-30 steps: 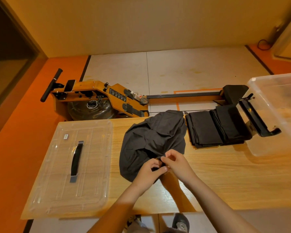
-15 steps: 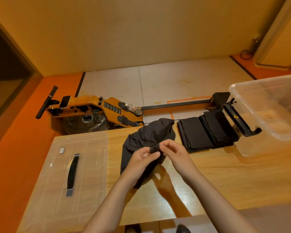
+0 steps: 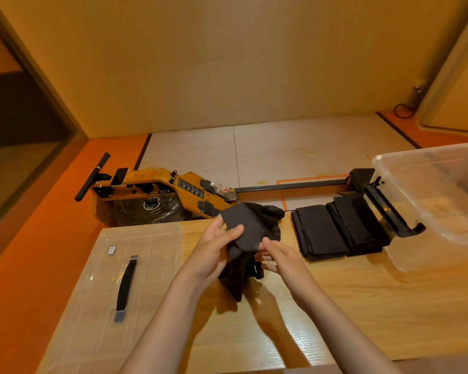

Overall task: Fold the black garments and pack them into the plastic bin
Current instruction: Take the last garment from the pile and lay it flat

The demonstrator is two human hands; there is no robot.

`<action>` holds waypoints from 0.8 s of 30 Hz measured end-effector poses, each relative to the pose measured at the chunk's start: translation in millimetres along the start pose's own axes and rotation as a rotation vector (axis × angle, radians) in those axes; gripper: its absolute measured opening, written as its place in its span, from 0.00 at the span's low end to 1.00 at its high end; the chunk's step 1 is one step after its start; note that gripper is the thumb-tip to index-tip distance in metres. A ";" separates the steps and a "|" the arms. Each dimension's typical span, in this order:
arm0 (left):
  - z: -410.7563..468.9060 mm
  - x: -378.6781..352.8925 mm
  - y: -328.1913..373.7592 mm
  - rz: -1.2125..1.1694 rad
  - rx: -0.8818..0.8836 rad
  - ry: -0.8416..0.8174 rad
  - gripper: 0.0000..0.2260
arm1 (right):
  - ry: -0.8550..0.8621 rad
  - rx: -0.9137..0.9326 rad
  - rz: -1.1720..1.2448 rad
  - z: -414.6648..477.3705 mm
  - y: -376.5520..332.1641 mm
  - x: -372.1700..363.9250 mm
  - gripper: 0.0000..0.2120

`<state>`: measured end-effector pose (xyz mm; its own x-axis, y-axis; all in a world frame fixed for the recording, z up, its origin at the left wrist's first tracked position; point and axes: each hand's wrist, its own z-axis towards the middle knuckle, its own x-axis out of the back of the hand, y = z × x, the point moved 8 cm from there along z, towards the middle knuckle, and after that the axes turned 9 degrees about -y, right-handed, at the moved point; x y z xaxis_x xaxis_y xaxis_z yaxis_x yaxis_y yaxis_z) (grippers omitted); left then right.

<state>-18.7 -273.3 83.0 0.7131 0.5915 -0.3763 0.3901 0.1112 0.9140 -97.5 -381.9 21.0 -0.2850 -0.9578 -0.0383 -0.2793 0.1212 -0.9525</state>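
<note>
A loose black garment (image 3: 250,228) is bunched and lifted off the wooden table (image 3: 362,306) in both hands. My left hand (image 3: 214,247) grips its left side, thumb on top of the cloth. My right hand (image 3: 277,253) pinches the fabric just right of that, fingers partly hidden under the cloth. The garment's lower end hangs down and touches the table. Two stacks of folded black garments (image 3: 338,228) lie to the right, near the far table edge. The clear plastic bin (image 3: 438,201) lies tipped on its side at the far right, its black handle (image 3: 389,209) swung out toward the stacks.
The bin's clear lid (image 3: 97,287) with a black handle lies flat on the left of the table. Behind the table, on the floor, stands an orange rowing machine (image 3: 173,190). The table's near edge runs along the bottom.
Both hands have raised the black garment off the table and gathered it into a bunch. The camera has tilted up, so the table scene sits lower.
</note>
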 end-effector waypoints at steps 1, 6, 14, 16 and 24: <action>-1.7 0.9 6.3 0.041 -0.005 -0.001 0.20 | -0.063 -0.001 -0.026 1.0 1.8 -7.5 0.18; -5.2 15.7 24.3 0.255 -0.004 0.005 0.23 | -0.240 0.054 0.070 3.1 -15.3 -35.5 0.30; -13.6 47.1 34.5 0.370 0.053 0.080 0.22 | -0.293 0.238 0.212 13.1 -68.7 -42.8 0.21; -12.3 49.3 42.4 0.389 0.046 0.082 0.18 | -0.301 0.264 0.205 18.4 -82.7 -42.8 0.23; 3.0 33.3 75.0 0.534 0.023 0.027 0.12 | -0.330 0.342 0.216 40.2 -133.0 -35.6 0.43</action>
<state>36.0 -247.7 138.6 0.8007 0.5814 0.1442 -0.0098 -0.2281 0.9736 -13.4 -374.3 136.9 0.0166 -0.9582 -0.2856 0.0856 0.2860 -0.9544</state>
